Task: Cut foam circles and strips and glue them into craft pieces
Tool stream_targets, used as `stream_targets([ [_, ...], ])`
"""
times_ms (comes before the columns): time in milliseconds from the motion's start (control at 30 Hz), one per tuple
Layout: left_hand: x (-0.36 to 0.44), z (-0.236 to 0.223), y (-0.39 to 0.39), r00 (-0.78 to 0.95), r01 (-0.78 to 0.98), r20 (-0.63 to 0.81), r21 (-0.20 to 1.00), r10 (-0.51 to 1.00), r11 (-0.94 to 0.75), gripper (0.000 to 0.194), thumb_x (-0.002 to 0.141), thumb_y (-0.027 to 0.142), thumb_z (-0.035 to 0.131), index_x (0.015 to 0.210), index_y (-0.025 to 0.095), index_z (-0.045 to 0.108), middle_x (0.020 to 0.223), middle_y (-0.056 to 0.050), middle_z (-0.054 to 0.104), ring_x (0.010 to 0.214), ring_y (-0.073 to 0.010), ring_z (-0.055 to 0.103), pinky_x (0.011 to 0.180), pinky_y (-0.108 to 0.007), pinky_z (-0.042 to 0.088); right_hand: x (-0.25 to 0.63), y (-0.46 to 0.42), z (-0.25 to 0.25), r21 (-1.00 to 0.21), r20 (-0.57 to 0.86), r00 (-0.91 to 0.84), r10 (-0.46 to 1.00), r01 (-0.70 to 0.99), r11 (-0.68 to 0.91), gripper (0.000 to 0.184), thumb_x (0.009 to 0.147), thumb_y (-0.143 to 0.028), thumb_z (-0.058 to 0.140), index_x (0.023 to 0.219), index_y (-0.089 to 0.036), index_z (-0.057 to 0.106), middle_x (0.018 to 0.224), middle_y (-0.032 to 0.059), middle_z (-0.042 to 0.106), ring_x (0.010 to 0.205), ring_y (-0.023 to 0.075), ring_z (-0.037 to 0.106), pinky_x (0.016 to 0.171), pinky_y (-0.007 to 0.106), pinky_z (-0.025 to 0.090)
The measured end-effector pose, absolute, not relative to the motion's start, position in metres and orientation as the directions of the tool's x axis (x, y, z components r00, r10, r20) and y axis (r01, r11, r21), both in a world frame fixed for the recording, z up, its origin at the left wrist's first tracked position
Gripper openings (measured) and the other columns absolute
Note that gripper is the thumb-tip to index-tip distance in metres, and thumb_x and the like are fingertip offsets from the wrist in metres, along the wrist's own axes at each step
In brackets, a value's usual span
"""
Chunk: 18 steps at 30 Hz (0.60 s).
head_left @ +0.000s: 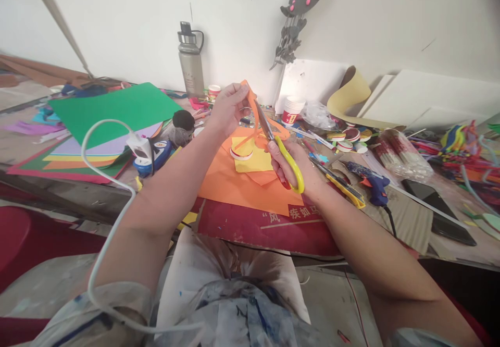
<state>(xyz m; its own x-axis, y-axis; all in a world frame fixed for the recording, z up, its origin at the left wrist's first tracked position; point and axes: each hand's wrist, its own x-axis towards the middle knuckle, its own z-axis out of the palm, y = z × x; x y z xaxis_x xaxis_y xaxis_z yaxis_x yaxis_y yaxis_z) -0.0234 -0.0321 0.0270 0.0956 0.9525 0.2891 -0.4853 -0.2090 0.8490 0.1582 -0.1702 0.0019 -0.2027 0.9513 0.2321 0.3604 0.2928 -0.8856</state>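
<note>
My left hand pinches a narrow piece of orange paper and holds it up above the table. My right hand is wrapped round scissors with yellow handles, whose blades point up and away, right against the orange piece. How far the blades are apart I cannot tell. Below both hands lies a large orange sheet, with a yellow paper piece on top. A small round lid with a red-and-white rim rests on the yellow piece.
Coloured sheets and a blue power socket with a white cable are at left. A bottle and a paper cup stand behind. At right lie a yellow cutter, a glue gun and a phone.
</note>
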Motion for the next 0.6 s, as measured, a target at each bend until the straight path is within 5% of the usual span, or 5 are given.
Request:
stream_targets([
  [600, -0.016, 0.026, -0.043, 0.209, -0.454, 0.291, 0.874, 0.933, -0.171, 0.033, 0.101, 0.028, 0.077, 0.080, 0.019, 0.053, 0.075, 0.003, 0.065, 0.068, -0.0071, 0.066, 0.064, -0.020, 0.049, 0.160, -0.164, -0.003, -0.867, 0.251, -0.199, 0.947, 0.389, 0.311, 0.078, 0.087, -0.102, 0.046, 0.083, -0.024, 0.050, 0.054, -0.0040, 0.048, 0.044, 0.0106, 0.045, 0.040, 0.024, 0.034],
])
